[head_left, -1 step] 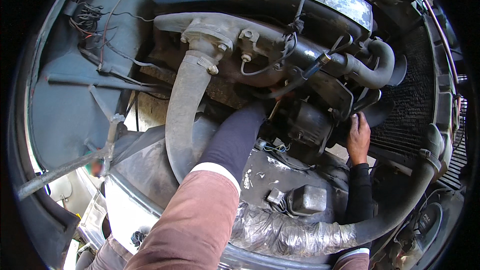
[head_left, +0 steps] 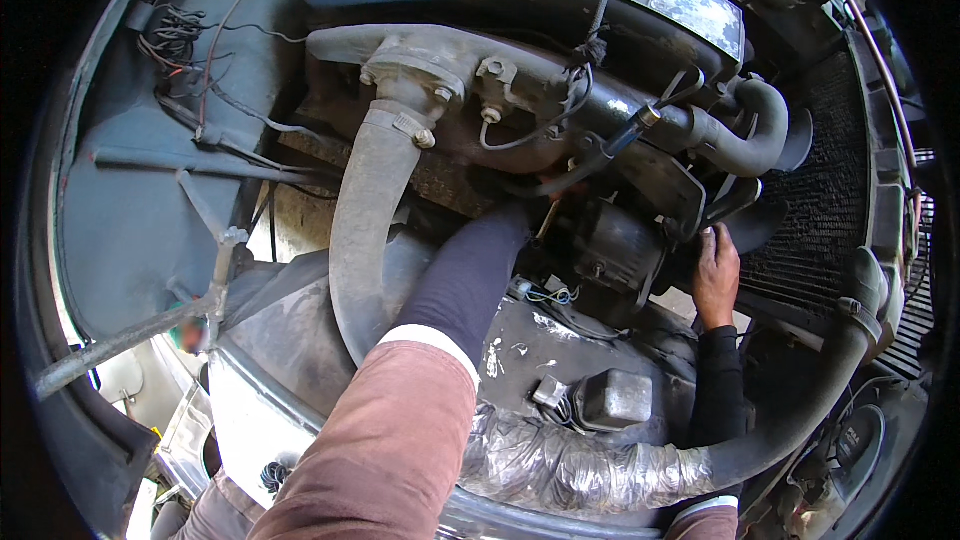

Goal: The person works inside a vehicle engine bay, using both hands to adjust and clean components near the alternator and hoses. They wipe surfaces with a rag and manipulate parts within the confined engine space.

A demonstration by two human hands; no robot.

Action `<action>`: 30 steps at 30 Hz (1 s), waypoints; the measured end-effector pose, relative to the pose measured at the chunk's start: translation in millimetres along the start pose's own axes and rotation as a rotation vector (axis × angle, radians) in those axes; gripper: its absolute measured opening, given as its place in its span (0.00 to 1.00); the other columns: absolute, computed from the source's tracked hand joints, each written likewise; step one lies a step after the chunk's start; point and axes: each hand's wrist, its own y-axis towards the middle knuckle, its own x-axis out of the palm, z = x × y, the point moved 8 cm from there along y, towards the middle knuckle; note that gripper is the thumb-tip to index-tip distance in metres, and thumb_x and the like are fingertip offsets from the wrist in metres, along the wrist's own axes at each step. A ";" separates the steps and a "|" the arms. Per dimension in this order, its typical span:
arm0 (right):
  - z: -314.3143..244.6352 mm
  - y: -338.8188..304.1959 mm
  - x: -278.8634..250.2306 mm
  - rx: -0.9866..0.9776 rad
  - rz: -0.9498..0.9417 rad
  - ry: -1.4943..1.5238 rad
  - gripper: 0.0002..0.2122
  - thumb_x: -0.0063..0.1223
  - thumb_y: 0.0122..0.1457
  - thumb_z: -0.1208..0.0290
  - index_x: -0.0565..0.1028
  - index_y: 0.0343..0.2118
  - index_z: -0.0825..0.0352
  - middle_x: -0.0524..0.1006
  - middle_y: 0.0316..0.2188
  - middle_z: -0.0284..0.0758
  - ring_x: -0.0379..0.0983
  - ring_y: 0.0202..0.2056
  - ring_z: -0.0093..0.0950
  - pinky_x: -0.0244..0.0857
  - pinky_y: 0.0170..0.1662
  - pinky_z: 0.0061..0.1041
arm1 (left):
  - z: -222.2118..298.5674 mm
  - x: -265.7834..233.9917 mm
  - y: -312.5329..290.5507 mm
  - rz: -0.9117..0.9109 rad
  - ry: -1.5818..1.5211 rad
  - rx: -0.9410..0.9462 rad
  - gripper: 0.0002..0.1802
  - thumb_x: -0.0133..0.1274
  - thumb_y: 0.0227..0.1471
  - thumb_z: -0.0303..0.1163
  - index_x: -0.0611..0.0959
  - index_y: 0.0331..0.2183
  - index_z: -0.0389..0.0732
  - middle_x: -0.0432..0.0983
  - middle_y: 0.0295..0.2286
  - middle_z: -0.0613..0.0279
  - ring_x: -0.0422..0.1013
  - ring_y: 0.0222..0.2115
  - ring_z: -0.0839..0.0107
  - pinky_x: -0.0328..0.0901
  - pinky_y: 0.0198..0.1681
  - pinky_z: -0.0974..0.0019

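Observation:
My left arm, in a dark blue cover and a brownish-pink sleeve (head_left: 390, 430), reaches deep into an engine bay. My left hand is hidden under a black hose (head_left: 575, 178) beside the alternator (head_left: 610, 245), so its fingers do not show. On the alternator's right, my right hand (head_left: 717, 282) points upward with its fingers bent and close together. Its fingertips meet a dark part near a fan blade (head_left: 760, 228); what they grip is not plain. A thin yellowish rod (head_left: 547, 222) stands next to where my left hand disappears.
A thick grey pipe (head_left: 368, 205) curves down left of my arm. The radiator (head_left: 815, 200) stands at the right. Below lie a wrapped hose (head_left: 590, 475) and a black box-shaped cover (head_left: 617, 400). Loose wires (head_left: 175, 40) hang on the left panel, above a metal bar (head_left: 130, 348).

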 end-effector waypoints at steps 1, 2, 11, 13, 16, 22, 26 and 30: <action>0.8 -1.1 -0.6 -0.010 0.009 -0.009 0.14 0.42 0.65 0.65 0.72 0.42 0.74 0.76 0.34 0.53 0.72 0.37 0.52 0.64 0.40 0.40 | -0.9 0.0 -0.5 0.001 0.003 -0.003 0.22 0.51 0.48 0.42 0.81 0.41 0.36 0.73 0.46 0.42 0.70 0.48 0.51 0.64 0.52 0.53; 1.5 -0.2 -1.7 -0.021 0.028 -0.018 0.14 0.42 0.65 0.65 0.72 0.42 0.74 0.76 0.34 0.53 0.71 0.37 0.53 0.64 0.40 0.40 | 0.8 -0.4 0.8 0.005 -0.008 0.001 0.22 0.51 0.48 0.42 0.81 0.41 0.36 0.73 0.46 0.42 0.70 0.48 0.51 0.64 0.52 0.53; 0.3 3.2 -2.3 -0.045 0.058 -0.043 0.14 0.42 0.65 0.65 0.72 0.42 0.74 0.76 0.34 0.54 0.71 0.38 0.54 0.64 0.41 0.42 | 3.3 -2.3 4.5 -0.007 0.003 0.003 0.22 0.52 0.48 0.41 0.82 0.40 0.36 0.74 0.46 0.42 0.70 0.48 0.51 0.64 0.51 0.53; 0.0 3.7 -2.4 -0.037 0.049 -0.039 0.15 0.42 0.65 0.65 0.72 0.42 0.74 0.76 0.34 0.54 0.71 0.38 0.54 0.64 0.41 0.42 | 3.3 -2.6 4.8 -0.010 0.007 0.008 0.22 0.52 0.47 0.41 0.82 0.40 0.36 0.74 0.46 0.42 0.70 0.48 0.51 0.64 0.51 0.53; -0.6 4.2 -0.8 -0.018 0.025 -0.032 0.15 0.42 0.66 0.65 0.72 0.42 0.74 0.76 0.34 0.54 0.71 0.38 0.54 0.63 0.41 0.42 | 1.3 -4.2 7.0 -0.010 0.011 0.004 0.22 0.52 0.47 0.41 0.82 0.40 0.36 0.74 0.46 0.42 0.71 0.48 0.51 0.64 0.51 0.53; -0.4 2.5 -0.2 -0.027 0.041 -0.055 0.15 0.41 0.65 0.65 0.72 0.43 0.74 0.76 0.35 0.55 0.71 0.38 0.54 0.64 0.41 0.41 | 4.0 -1.0 12.5 -0.012 0.035 0.010 0.21 0.53 0.47 0.41 0.82 0.39 0.36 0.74 0.46 0.42 0.71 0.47 0.51 0.65 0.51 0.53; 6.7 3.8 -8.2 0.009 0.042 -0.023 0.16 0.42 0.65 0.64 0.72 0.43 0.75 0.76 0.35 0.55 0.72 0.39 0.53 0.64 0.43 0.41 | 19.8 16.7 17.2 -0.031 0.058 0.043 0.21 0.53 0.46 0.40 0.82 0.39 0.36 0.74 0.45 0.42 0.71 0.47 0.52 0.65 0.51 0.53; 29.3 5.2 -20.6 0.012 0.050 -0.022 0.15 0.43 0.64 0.64 0.72 0.40 0.74 0.74 0.33 0.57 0.70 0.38 0.56 0.63 0.39 0.45 | 45.5 65.0 32.0 -0.114 0.174 0.154 0.21 0.53 0.46 0.40 0.83 0.39 0.36 0.74 0.45 0.42 0.71 0.47 0.52 0.65 0.51 0.53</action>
